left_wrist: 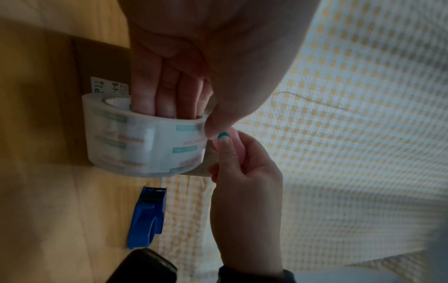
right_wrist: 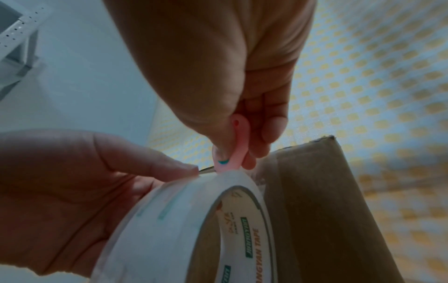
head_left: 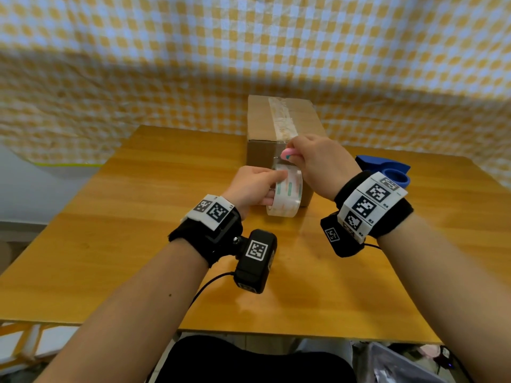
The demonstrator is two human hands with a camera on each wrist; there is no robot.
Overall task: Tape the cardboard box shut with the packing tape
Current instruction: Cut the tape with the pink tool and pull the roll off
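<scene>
- A left hand grips a roll of packing tape, fingers through its core, just in front of a cardboard box on a wooden table.
- The right hand pinches a small pink tool against the roll's top edge.
- A tape strip runs along the box's lid.
- A blue dispenser lies to the right.

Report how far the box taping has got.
Done: a tape strip runs along the cardboard box top. In hand: left hand holds the tape roll at the near face; right hand pinches a small pink cutter at the tape. Left: sever it and press the end down.
</scene>
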